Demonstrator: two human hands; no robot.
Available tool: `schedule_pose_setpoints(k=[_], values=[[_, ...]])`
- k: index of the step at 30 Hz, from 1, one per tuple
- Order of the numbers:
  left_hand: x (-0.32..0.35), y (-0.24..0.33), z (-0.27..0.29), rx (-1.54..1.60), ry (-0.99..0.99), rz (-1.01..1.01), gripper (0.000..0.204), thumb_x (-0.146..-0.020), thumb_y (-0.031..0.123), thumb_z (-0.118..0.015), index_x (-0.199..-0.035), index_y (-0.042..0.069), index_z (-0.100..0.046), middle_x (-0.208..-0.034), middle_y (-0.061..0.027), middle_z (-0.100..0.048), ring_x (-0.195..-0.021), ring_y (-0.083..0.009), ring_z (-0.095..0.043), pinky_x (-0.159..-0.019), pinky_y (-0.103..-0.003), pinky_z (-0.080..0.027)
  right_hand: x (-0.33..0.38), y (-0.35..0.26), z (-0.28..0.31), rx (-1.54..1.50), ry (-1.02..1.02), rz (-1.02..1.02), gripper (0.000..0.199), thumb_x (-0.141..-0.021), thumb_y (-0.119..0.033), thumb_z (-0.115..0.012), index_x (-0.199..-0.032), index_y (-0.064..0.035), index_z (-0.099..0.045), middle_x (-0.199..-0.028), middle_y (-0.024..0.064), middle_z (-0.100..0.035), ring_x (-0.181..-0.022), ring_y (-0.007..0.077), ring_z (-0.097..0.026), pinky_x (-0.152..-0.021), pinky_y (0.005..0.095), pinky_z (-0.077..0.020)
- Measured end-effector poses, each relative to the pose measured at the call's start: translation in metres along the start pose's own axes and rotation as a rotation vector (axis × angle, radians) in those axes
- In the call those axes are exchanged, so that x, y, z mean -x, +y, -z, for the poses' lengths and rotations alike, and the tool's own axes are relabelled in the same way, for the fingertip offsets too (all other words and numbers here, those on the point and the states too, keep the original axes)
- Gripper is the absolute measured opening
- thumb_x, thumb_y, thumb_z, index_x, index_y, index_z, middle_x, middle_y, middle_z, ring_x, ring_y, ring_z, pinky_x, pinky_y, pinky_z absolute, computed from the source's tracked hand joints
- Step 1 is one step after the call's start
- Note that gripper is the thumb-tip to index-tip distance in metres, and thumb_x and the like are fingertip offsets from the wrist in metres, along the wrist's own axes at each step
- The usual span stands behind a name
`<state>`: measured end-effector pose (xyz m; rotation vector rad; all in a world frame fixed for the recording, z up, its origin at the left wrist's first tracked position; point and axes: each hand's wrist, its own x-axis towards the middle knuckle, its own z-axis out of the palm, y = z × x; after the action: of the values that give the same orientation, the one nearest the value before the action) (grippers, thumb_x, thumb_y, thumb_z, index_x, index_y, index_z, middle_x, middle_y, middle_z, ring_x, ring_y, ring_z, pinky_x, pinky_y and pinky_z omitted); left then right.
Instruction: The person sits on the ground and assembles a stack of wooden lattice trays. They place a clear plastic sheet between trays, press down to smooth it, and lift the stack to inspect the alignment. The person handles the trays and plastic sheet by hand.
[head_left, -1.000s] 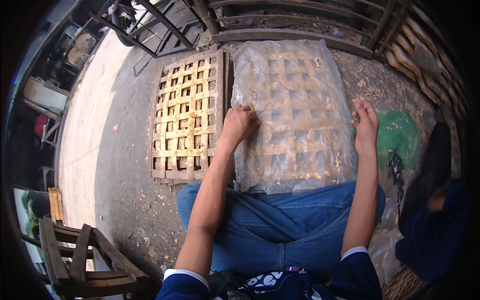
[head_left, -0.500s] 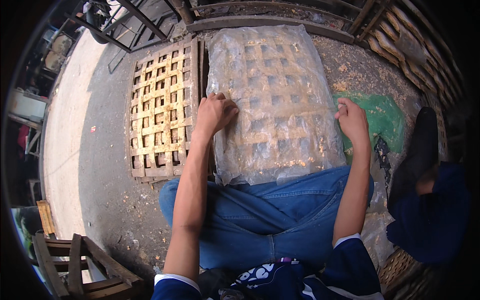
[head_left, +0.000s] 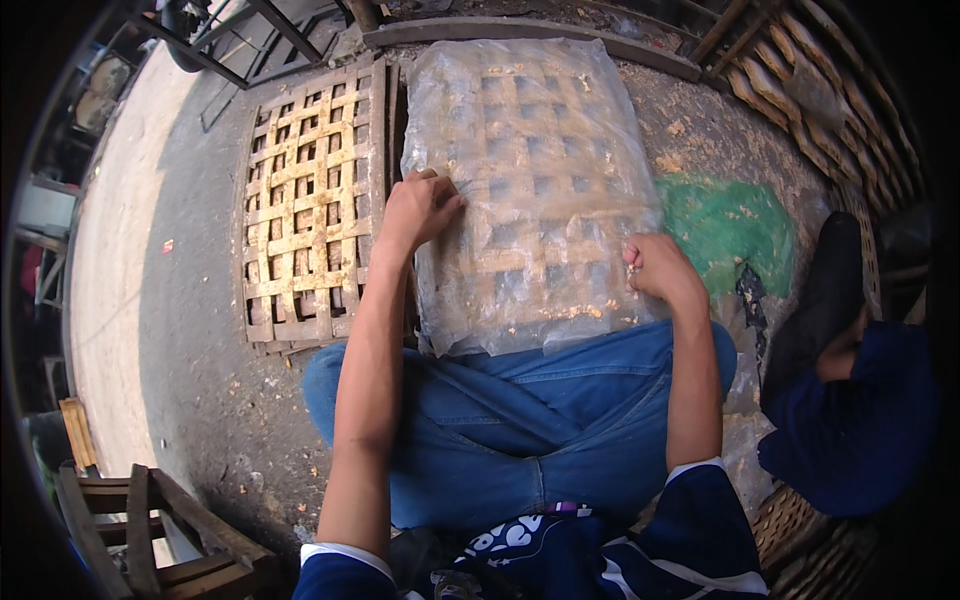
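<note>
A clear, wrinkled plastic sheet [head_left: 560, 235] covers a woven lattice tray in front of my crossed legs. Yellowish crumbs are scattered on the plastic, mostly along its near right part. At the sheet's left edge, my left hand [head_left: 420, 208] is closed, its curled fingers gripping the plastic. My right hand [head_left: 665, 270] is balled up over the sheet's right side. Pale bits show by its fingertips, but what lies inside the fingers is hidden. Left of the sheet lies an uncovered lattice tray [head_left: 310, 200] of flat woven strips in a wooden frame, stained yellow.
A crumpled green plastic sheet [head_left: 730, 235] with crumbs lies to the right. Beyond it a person's dark-clothed leg [head_left: 825, 300] reaches in. Stacked trays [head_left: 830, 110] lean at the far right. A wooden slatted frame [head_left: 150, 530] stands at the near left, a wooden beam [head_left: 530, 30] at the back.
My right hand has moved left and down, from beyond the sheet's right edge onto the sheet, and its fingers have curled in tighter. My left hand stays at the left edge.
</note>
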<state>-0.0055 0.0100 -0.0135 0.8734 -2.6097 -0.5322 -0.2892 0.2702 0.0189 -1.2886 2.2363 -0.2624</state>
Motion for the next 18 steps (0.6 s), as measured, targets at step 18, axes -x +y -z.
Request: schedule_pose_setpoints(k=[18], values=[[0.007,0.002,0.013,-0.084,0.057,-0.003,0.034,-0.081,0.029,-0.077,-0.111,0.014,-0.070,-0.103,-0.0111,-0.069,-0.100,-0.0332,-0.065,-0.089,-0.044,-0.053,0.032,0.008,-0.007,-0.060,0.030,0.106,0.024,-0.073,0.003,-0.070,-0.097,0.0020,-0.067,-0.081,0.0131,-0.070,-0.073,0.0263,-0.068,-0.069,0.0366,-0.0535]])
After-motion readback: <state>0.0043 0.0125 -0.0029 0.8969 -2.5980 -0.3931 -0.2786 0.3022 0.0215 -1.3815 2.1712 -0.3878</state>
